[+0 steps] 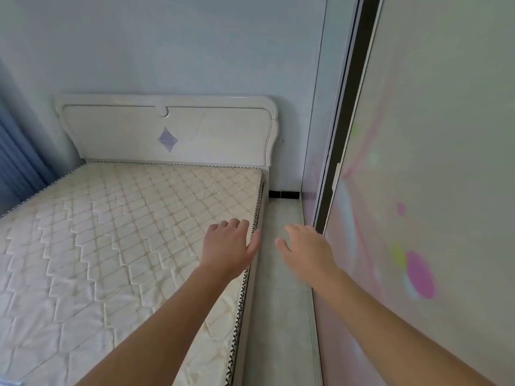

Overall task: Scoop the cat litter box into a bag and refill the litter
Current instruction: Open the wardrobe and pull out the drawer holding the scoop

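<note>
Both arms were stretched out ahead. The left hand (228, 245) hovered over the edge of the bare quilted mattress (117, 232), fingers loose and holding nothing. The right hand (306, 247) — also slack and empty — hung above the narrow strip of floor (281, 316) beside the sliding wardrobe door (434, 190). No litter box, scoop or bag showed anywhere.

A bare quilted mattress (117, 232) (cream, with patterned edging) lies on the white bed frame (167, 129) beside a pale floor strip (281, 274).

Both forearms are bare, left hand (228, 246) and right hand (309, 247) ungloved.
</note>
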A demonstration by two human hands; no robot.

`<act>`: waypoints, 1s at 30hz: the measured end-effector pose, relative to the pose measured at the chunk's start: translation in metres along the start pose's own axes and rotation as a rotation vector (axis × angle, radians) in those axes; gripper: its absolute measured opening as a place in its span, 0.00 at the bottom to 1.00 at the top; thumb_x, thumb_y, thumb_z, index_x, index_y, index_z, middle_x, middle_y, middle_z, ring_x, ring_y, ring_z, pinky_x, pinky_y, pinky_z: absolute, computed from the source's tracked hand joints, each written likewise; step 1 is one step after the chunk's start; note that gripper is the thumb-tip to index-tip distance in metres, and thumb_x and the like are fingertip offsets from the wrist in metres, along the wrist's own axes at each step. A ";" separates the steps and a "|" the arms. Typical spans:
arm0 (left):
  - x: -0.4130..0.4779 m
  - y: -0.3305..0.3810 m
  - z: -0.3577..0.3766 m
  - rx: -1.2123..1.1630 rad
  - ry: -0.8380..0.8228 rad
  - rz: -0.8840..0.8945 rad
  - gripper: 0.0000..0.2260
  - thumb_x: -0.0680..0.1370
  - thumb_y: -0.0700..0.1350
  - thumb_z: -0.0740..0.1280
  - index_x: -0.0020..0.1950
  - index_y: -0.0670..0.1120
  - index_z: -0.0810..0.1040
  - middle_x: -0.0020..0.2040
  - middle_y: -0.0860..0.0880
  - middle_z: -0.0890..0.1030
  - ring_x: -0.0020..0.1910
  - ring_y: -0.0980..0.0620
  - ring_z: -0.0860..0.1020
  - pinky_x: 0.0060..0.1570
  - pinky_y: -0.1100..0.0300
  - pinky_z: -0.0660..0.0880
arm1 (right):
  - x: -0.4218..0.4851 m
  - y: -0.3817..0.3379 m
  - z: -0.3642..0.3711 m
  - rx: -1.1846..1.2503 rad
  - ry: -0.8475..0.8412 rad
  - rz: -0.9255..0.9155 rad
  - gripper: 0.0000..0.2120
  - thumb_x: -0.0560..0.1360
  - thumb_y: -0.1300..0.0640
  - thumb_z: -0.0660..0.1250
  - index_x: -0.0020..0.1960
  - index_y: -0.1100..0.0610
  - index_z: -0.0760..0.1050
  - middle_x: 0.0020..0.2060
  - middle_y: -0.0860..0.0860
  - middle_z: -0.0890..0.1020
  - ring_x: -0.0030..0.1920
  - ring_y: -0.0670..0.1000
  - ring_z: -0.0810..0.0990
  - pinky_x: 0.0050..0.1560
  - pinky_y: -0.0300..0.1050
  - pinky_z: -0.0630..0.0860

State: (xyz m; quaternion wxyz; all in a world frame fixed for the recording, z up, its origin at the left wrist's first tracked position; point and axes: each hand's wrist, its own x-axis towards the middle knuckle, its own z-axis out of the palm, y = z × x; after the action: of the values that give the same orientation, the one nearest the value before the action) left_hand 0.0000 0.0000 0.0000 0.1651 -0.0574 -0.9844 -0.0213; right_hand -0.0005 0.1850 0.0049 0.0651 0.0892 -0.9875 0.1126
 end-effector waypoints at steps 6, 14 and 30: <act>0.090 -0.023 0.030 -0.005 -0.032 0.025 0.26 0.80 0.61 0.46 0.57 0.48 0.78 0.50 0.50 0.82 0.49 0.46 0.79 0.52 0.51 0.72 | 0.084 0.011 0.006 -0.002 -0.005 0.035 0.21 0.82 0.43 0.54 0.65 0.56 0.71 0.61 0.52 0.77 0.62 0.55 0.72 0.58 0.52 0.72; 0.204 -0.020 0.063 -0.009 -0.042 0.120 0.28 0.79 0.62 0.44 0.57 0.48 0.78 0.52 0.48 0.82 0.51 0.44 0.79 0.53 0.50 0.71 | 0.179 0.045 0.002 0.002 0.036 0.107 0.18 0.81 0.45 0.55 0.58 0.57 0.73 0.57 0.52 0.78 0.59 0.56 0.74 0.55 0.53 0.73; 0.418 0.029 0.160 -0.043 -0.092 0.239 0.32 0.76 0.63 0.39 0.56 0.48 0.77 0.52 0.49 0.81 0.51 0.45 0.78 0.53 0.52 0.70 | 0.376 0.168 0.045 0.058 0.005 0.210 0.14 0.81 0.45 0.54 0.47 0.54 0.69 0.45 0.50 0.76 0.50 0.52 0.73 0.46 0.47 0.71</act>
State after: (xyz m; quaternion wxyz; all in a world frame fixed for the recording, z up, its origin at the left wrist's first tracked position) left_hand -0.4410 0.0834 -0.0135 0.1198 -0.1789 -0.9763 -0.0198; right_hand -0.4039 0.2752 -0.0178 0.0530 -0.0132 -0.9875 0.1477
